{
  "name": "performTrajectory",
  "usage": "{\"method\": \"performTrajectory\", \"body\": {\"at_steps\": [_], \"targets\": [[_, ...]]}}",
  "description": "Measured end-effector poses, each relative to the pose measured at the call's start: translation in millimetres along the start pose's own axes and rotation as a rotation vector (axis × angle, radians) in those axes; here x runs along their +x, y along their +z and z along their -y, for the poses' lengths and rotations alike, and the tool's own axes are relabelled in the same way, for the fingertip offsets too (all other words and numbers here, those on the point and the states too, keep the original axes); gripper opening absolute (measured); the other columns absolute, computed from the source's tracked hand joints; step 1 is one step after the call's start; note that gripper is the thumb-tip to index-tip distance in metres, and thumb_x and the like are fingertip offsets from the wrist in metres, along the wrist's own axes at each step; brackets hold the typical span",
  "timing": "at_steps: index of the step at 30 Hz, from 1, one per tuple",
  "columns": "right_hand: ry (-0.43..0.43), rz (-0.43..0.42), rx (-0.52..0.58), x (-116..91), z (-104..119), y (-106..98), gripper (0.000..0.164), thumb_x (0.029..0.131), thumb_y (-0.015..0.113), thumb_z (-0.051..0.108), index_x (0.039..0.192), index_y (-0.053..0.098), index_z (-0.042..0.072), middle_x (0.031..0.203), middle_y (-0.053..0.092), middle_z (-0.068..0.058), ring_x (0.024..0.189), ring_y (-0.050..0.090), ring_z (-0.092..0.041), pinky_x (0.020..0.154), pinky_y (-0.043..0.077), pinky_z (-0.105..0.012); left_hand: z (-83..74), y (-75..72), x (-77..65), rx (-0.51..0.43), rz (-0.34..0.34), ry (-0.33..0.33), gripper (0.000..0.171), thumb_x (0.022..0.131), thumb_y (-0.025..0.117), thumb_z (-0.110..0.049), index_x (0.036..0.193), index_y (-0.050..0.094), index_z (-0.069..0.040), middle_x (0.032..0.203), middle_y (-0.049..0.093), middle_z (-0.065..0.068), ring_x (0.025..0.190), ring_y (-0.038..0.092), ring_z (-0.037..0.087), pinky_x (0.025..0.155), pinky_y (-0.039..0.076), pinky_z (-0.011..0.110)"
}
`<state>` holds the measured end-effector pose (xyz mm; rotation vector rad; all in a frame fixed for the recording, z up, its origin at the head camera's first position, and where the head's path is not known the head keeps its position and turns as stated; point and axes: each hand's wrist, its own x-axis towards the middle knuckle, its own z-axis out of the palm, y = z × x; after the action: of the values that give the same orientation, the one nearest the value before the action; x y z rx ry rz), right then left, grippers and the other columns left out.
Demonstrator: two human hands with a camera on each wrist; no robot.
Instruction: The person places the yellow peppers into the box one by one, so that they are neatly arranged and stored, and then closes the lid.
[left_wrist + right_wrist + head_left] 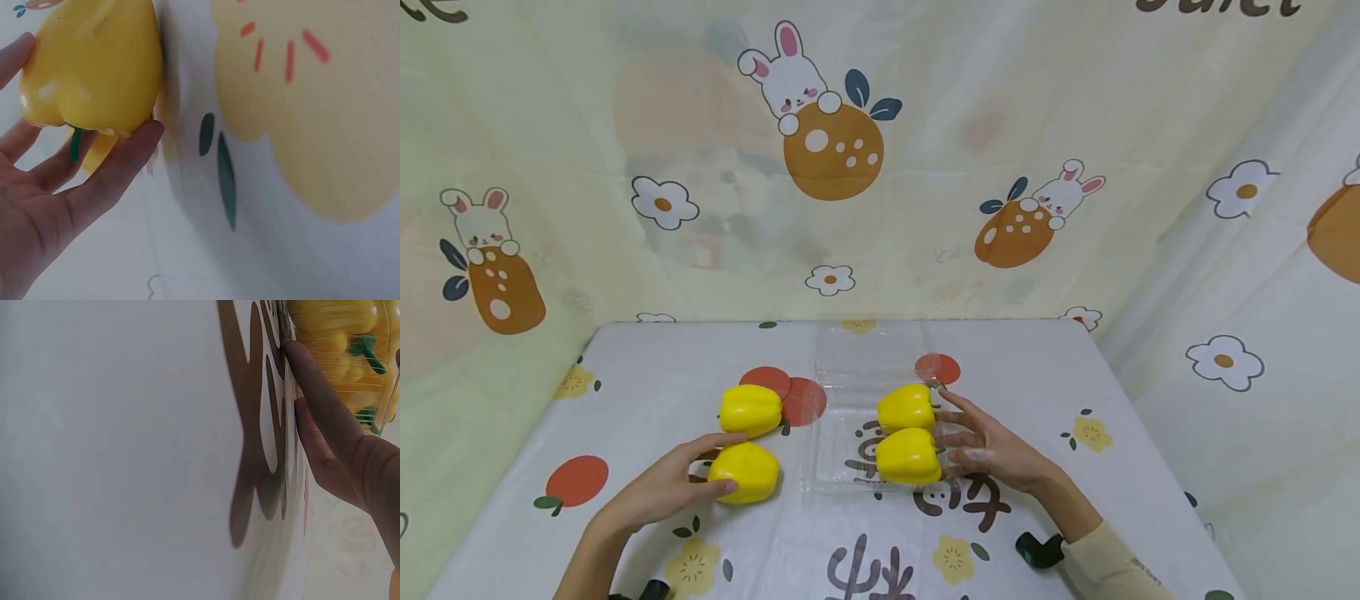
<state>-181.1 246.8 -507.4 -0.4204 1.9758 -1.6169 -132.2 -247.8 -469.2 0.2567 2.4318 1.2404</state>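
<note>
My left hand point(673, 483) holds a yellow bell pepper point(751, 473), thumb on the near side and fingers on the far side. Its green stem point(75, 145) points toward the palm in the left wrist view. Just behind it lies another yellow bell pepper point(750, 410). A clear plastic container point(831, 458) stands to the right, its lid point(872, 350) folded back. Two more yellow bell peppers sit in its right half, a far one point(906, 407) and a near one point(908, 456). My right hand point(996, 446) rests its extended fingers along the container's right wall.
A white tablecloth point(647, 375) printed with fruit and flowers covers the table. A black object point(1039, 551) lies by the right forearm, and another dark piece point(655, 590) shows by the left forearm. A patterned curtain point(925, 208) hangs behind the table.
</note>
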Motion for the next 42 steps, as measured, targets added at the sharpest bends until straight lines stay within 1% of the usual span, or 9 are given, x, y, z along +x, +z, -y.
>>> {"method": "performTrajectory", "body": {"at_steps": [6, 10, 14, 19, 25, 28, 32, 37, 42], "targets": [[0.003, 0.008, 0.021, 0, 0, 0, 0.103, 0.092, 0.071, 0.018, 0.172, 0.006, 0.031, 0.174, 0.022, -0.024, 0.148, 0.048, -0.05, 0.106, 0.059, -0.054, -4.1, -4.6, -4.7, -0.008, 0.016, -0.01, 0.067, 0.091, 0.083, -0.034, 0.151, 0.058, -0.021, 0.161, 0.052, 0.013, 0.138, 0.051, 0.038, 0.108, 0.054, 0.062], [0.001, 0.004, 0.023, -1, 0, 0, 0.103, 0.092, 0.071, 0.017, 0.172, 0.006, 0.03, 0.174, 0.021, -0.024, 0.147, 0.047, -0.051, 0.105, 0.059, -0.055, -6.3, -6.6, -6.1, -0.03, 0.017, -0.009, 0.066, 0.091, 0.083, -0.034, 0.151, 0.058, -0.022, 0.16, 0.053, 0.012, 0.136, 0.052, 0.037, 0.102, 0.057, 0.054], [0.0, -0.002, 0.017, -1, 1, 1, 0.104, 0.092, 0.072, 0.018, 0.172, 0.006, 0.032, 0.175, 0.021, -0.023, 0.148, 0.047, -0.051, 0.104, 0.059, -0.055, -8.4, -8.7, -8.2, -0.053, 0.013, 0.025, 0.064, 0.092, 0.082, -0.033, 0.151, 0.058, -0.021, 0.158, 0.055, 0.011, 0.135, 0.053, 0.036, 0.098, 0.055, 0.045], [0.009, -0.008, 0.018, -1, 1, 2, 0.105, 0.091, 0.072, 0.019, 0.172, 0.006, 0.032, 0.175, 0.021, -0.022, 0.148, 0.048, -0.049, 0.105, 0.059, -0.054, -15.9, -8.9, -10.7, -0.091, 0.002, 0.063, 0.063, 0.093, 0.081, -0.031, 0.15, 0.058, -0.018, 0.154, 0.057, 0.011, 0.134, 0.052, 0.036, 0.096, 0.054, 0.041], [-0.004, -0.003, 0.013, -1, -1, 2, 0.105, 0.091, 0.072, 0.018, 0.172, 0.005, 0.029, 0.174, 0.02, -0.026, 0.147, 0.048, -0.051, 0.105, 0.059, -0.055, -32.9, -1.2, -10.0, -0.136, -0.035, 0.029, 0.063, 0.092, 0.082, -0.031, 0.149, 0.059, -0.02, 0.15, 0.06, 0.011, 0.132, 0.053, 0.036, 0.093, 0.054, 0.039], [-0.006, -0.008, 0.006, 0, -2, 3, 0.106, 0.09, 0.073, 0.017, 0.172, 0.005, 0.028, 0.174, 0.02, -0.026, 0.147, 0.048, -0.052, 0.104, 0.059, -0.056, -41.1, 4.1, -9.6, -0.141, -0.058, -0.005, 0.067, 0.092, 0.083, -0.032, 0.152, 0.057, -0.018, 0.151, 0.058, 0.013, 0.133, 0.052, 0.036, 0.096, 0.056, 0.042], [0.012, -0.02, 0.012, 0, -2, 4, 0.107, 0.09, 0.074, 0.017, 0.172, 0.007, 0.031, 0.175, 0.021, -0.024, 0.147, 0.048, -0.05, 0.104, 0.06, -0.055, -48.2, 9.6, -8.2, -0.148, -0.08, -0.027, 0.067, 0.092, 0.082, -0.033, 0.152, 0.056, -0.017, 0.155, 0.055, 0.014, 0.135, 0.051, 0.037, 0.097, 0.057, 0.044], [0.017, -0.016, 0.025, -2, -1, 2, 0.104, 0.092, 0.072, 0.017, 0.172, 0.007, 0.032, 0.175, 0.021, -0.024, 0.148, 0.047, -0.051, 0.104, 0.06, -0.055, -51.9, 16.0, -6.6, -0.169, -0.084, -0.018, 0.066, 0.092, 0.083, -0.033, 0.151, 0.057, -0.019, 0.154, 0.056, 0.012, 0.135, 0.052, 0.036, 0.096, 0.055, 0.04], [0.007, -0.01, 0.021, -2, -1, 0, 0.105, 0.092, 0.073, 0.018, 0.172, 0.006, 0.032, 0.176, 0.021, -0.021, 0.148, 0.047, -0.05, 0.105, 0.059, -0.054, -54.3, 20.1, -6.6, -0.194, -0.081, 0.021, 0.065, 0.092, 0.083, -0.031, 0.151, 0.057, -0.018, 0.155, 0.056, 0.012, 0.137, 0.052, 0.037, 0.093, 0.056, 0.036]]}}
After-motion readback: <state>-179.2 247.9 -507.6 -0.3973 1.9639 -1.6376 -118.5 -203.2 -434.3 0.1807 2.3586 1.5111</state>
